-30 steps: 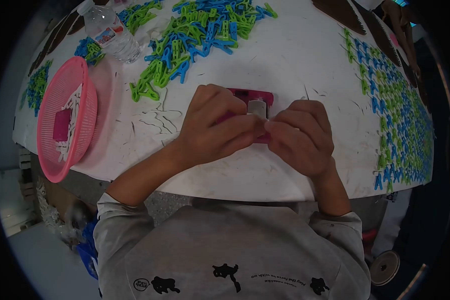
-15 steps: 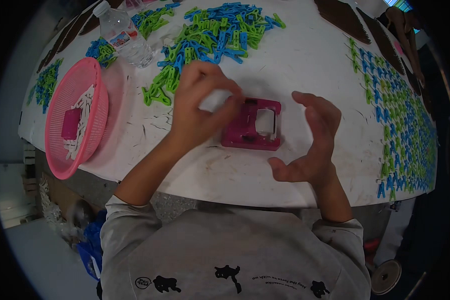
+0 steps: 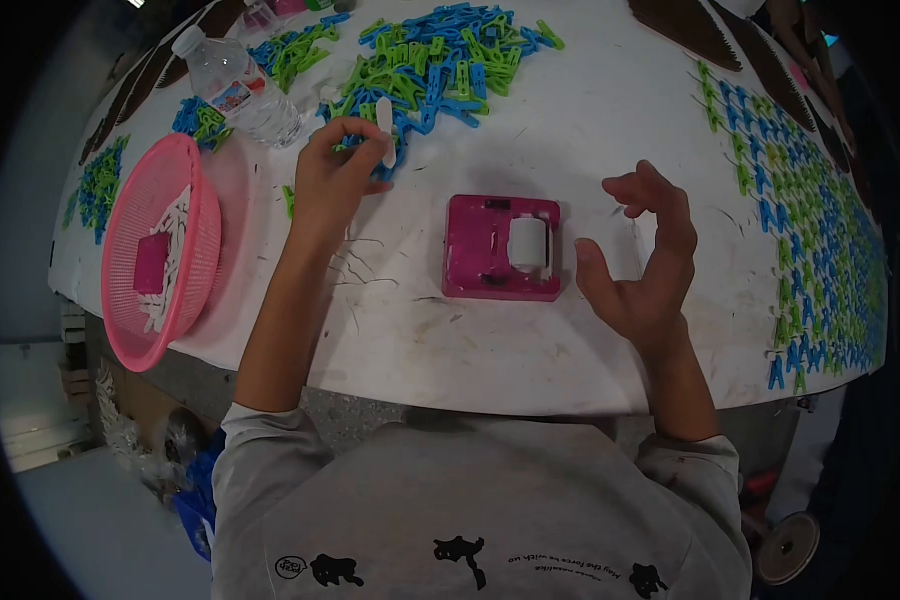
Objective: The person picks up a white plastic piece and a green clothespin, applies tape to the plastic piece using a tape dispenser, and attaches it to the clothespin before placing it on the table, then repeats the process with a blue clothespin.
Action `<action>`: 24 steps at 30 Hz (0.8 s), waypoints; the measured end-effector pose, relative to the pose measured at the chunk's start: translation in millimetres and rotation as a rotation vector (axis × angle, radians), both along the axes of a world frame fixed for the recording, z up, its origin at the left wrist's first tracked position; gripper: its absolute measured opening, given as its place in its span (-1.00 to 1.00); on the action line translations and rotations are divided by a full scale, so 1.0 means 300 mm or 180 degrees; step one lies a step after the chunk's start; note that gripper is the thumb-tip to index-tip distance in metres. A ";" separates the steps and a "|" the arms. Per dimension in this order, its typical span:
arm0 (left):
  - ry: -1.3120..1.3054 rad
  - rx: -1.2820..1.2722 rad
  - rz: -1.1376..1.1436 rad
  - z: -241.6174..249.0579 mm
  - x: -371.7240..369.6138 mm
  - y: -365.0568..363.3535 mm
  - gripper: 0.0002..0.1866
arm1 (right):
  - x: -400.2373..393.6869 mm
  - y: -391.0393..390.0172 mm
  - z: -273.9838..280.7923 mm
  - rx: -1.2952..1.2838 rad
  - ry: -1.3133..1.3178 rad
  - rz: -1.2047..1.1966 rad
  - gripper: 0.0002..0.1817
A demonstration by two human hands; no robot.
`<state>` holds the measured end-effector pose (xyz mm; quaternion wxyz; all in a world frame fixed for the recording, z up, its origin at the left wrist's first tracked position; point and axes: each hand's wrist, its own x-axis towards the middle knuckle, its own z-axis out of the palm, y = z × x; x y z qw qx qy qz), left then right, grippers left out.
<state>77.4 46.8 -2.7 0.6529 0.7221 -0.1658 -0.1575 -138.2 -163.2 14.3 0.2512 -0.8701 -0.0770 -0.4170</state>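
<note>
A slim white piece with rounded ends [image 3: 385,130] is pinched upright between the fingertips of my left hand [image 3: 335,175], beside the pile of blue and green plastic clips [image 3: 440,60]. On the table in front of me lies a magenta box with a white roller [image 3: 470,250]. My right hand [image 3: 650,265] hovers to the right of the box, thumb and fingers apart, and no object shows in it. Similar white pieces [image 3: 175,235] fill part of a pink basket [image 3: 205,200] at the left, together with a magenta block [image 3: 151,264].
Rows of blue and green clips [image 3: 810,230] cover the table's right side. A clear water bottle [image 3: 245,90] stands at the back left, and smaller clip heaps [image 3: 100,185] lie near it. Brown saw-toothed blades [image 3: 685,30] rest along the far edges.
My left hand has moved left and away from the box, and the white piece now shows in its fingers. My right hand has shifted slightly right, its fingers still apart.
</note>
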 end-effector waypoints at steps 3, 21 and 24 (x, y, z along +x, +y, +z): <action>-0.0169 -0.0177 -0.0057 0.010 0.016 -0.001 -0.87 | -0.011 0.005 0.027 -0.0145 0.0236 -0.0151 -0.26; 0.0089 0.0147 -0.0180 0.007 -0.004 -0.002 -0.88 | -0.001 0.004 0.018 0.0104 0.0109 -0.0045 -0.32; 0.0131 0.0216 -0.0151 0.001 -0.014 -0.010 -0.88 | 0.002 0.002 0.012 0.0115 0.0085 -0.0021 -0.33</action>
